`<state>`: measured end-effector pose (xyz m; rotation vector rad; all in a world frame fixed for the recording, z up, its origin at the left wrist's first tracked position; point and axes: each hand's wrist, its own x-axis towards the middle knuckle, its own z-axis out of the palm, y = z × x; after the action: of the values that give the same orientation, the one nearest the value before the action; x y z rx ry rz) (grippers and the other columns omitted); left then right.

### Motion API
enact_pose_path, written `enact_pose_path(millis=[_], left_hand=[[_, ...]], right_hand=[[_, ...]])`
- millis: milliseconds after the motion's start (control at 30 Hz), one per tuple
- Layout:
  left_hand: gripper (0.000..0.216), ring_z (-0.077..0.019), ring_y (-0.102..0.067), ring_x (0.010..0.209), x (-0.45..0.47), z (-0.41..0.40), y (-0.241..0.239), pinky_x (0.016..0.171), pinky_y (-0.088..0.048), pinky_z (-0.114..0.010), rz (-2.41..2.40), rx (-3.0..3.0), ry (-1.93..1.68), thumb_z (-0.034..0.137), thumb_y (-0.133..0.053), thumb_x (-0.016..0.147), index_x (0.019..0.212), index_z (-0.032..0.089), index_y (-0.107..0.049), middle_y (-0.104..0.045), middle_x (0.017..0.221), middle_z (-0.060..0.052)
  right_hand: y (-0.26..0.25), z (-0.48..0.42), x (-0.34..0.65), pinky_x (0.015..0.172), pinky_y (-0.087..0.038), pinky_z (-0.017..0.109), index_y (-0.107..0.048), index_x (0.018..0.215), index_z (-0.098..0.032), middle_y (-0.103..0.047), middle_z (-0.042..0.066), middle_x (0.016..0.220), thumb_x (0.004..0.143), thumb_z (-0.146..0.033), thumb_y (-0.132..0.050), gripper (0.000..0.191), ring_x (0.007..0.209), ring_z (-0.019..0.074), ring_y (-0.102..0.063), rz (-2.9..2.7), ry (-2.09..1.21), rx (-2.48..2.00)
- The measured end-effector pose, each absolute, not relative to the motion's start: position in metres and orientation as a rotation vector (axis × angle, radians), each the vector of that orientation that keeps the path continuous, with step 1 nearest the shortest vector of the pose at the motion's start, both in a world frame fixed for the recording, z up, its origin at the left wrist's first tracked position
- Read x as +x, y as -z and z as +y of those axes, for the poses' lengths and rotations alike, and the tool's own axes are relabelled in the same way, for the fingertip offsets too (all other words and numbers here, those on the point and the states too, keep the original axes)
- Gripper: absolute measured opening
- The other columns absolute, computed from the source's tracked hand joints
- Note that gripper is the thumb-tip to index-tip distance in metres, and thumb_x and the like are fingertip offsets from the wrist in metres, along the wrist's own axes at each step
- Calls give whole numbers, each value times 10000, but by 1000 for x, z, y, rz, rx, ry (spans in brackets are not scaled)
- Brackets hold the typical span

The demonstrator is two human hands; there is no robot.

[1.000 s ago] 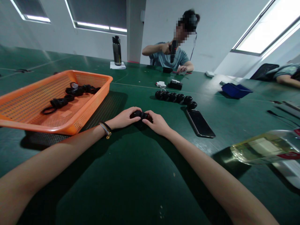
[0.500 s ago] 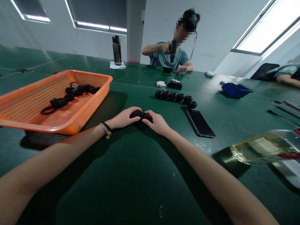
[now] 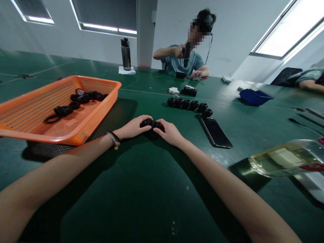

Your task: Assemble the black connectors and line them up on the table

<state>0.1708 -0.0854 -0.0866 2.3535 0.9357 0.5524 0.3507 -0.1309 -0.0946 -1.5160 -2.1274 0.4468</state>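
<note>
Both hands meet over the green table around a small black rounded part [image 3: 153, 124], its exact kind hard to make out. My left hand [image 3: 138, 126] has its fingers closed on the left end. My right hand [image 3: 169, 131] grips the right end with thumb and fingers. Much of the part is hidden behind the fingers. Beyond my hands, several similar black round parts [image 3: 190, 105] stand in a slanting row. More black parts with loops [image 3: 63, 110] lie in the orange basket [image 3: 73, 137] to the left.
A phone [image 3: 217, 132] lies right of my hands, nearer than a bottle of yellowish liquid [image 3: 286, 158] at far right. A blue bin [image 3: 255, 97] and a dark water bottle [image 3: 126, 54] stand farther back. Opposite, a person [image 3: 183, 57] holds a black power tool [image 3: 187, 54].
</note>
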Motion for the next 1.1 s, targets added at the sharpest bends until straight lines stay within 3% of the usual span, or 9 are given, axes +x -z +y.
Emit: enact_pose_path(millis=[1100], left_hand=[[434,-229,-517,1018,171,-83,88,921,-397,-373,918,2366,-558,387,-454,764,1118,139,-479,-547,1147,-95]], right_hand=[[94,-130,351,606,-358,251,-529,1004,-131,-610,56,815,817,-291,-493,249,674,140,-518,-2134,-449,-1514]])
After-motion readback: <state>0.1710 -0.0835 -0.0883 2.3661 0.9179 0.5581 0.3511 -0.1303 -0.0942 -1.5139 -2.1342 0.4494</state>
